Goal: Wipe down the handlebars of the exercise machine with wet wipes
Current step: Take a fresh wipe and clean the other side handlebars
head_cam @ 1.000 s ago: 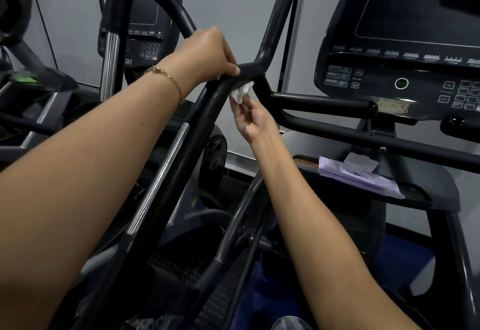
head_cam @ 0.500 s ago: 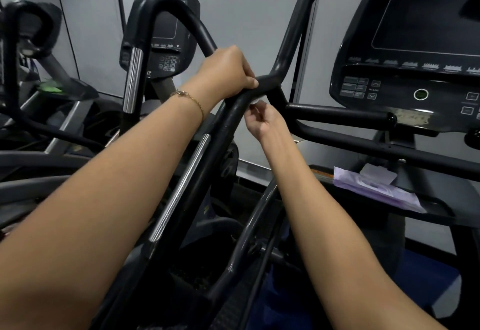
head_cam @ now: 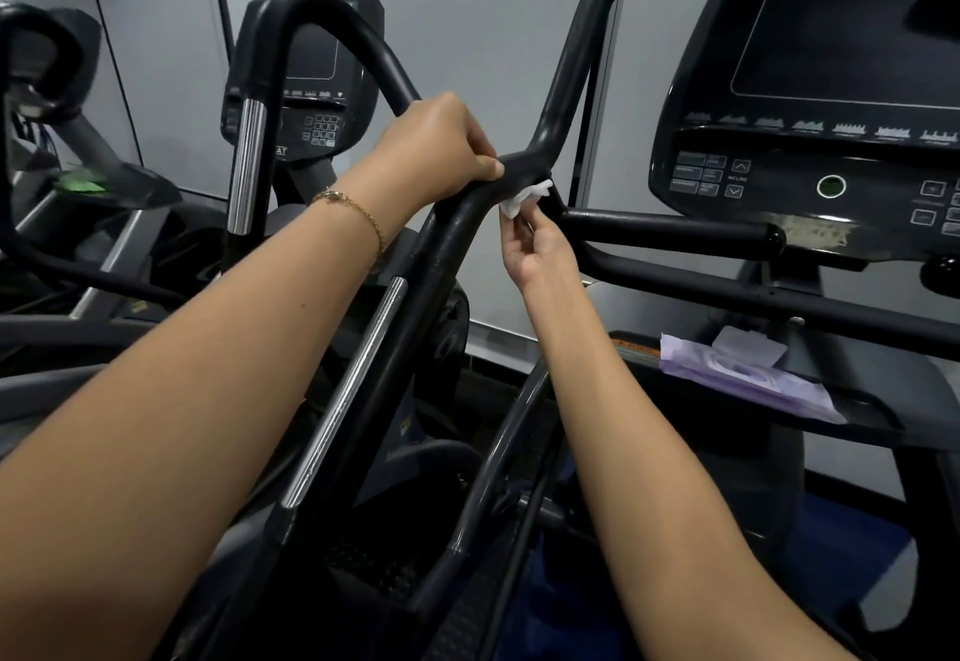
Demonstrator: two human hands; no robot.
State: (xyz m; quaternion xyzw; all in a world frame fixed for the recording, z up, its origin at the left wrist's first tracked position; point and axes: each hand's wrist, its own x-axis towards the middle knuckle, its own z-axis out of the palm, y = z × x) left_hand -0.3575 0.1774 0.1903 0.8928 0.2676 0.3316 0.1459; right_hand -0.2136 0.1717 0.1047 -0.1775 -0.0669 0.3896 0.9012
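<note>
- The left hand (head_cam: 441, 148) is wrapped over the top of the black handlebar (head_cam: 447, 255), fingers clamped around the tube just below its bend, steadying it.
- The right hand (head_cam: 535, 252) reaches up from below, its fingers pinched together on a small white wet wipe (head_cam: 524, 197) pressed against the underside of the bend, where a side grip branches off.
- Judging by this, wiping is under way at the junction; I cannot tell which stretches are already clean, since no damp sheen shows clearly. The long lower run with its chrome strip (head_cam: 348, 390), the horizontal side grip (head_cam: 670, 231) and the upper curve look like work possibly left.
- The lilac wipe pack (head_cam: 748, 379), a sheet poking out, lies on the machine's tray (head_cam: 857, 416) to the right, well apart from both hands.
- The room is a gym: grey walls, a dark console (head_cam: 810, 104) on the right, a neighbouring machine (head_cam: 301, 88) on the left.
</note>
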